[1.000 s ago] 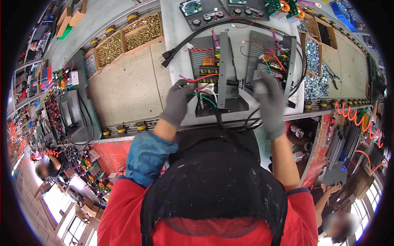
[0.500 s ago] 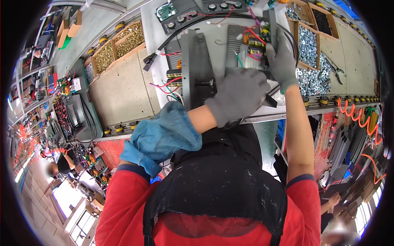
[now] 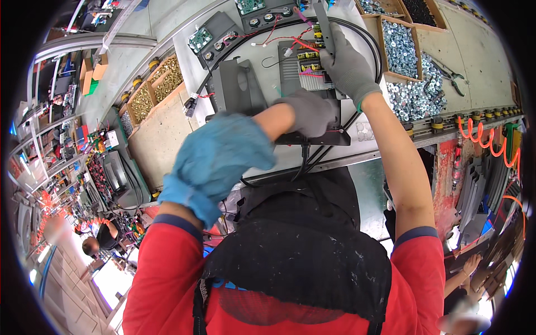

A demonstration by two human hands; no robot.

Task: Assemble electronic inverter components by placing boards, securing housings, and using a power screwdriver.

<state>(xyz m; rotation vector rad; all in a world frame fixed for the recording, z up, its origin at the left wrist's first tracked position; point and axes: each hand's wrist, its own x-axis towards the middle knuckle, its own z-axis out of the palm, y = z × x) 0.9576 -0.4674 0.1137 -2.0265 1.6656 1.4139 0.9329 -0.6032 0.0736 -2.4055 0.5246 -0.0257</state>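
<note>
A dark grey metal housing (image 3: 290,58) with a ribbed plate, yellow-wrapped parts and red wires lies on the white work surface before me. My right hand (image 3: 353,71), in a grey glove, is closed on the housing's upright right side wall. My left hand (image 3: 312,113), gloved in grey with a blue sleeve cover (image 3: 218,159) on the forearm, is over the housing's near end. It is blurred, and its fingertips are hidden. A black cable (image 3: 305,156) hangs from the near end panel. Left of it stands another dark grey metal housing (image 3: 237,86).
Dark panels with a green circuit board (image 3: 200,39) lie at the back. A wooden box of silvery fasteners (image 3: 400,49) and a loose pile (image 3: 416,99) are right, beside pliers (image 3: 449,75). Brass-coloured fasteners (image 3: 167,76) fill boxes at left. An orange coiled hose (image 3: 480,134) hangs right.
The view has shifted. My left hand has moved over the housing's near end, whose panel and hanging cable now show more. My right hand stays on the side wall.
</note>
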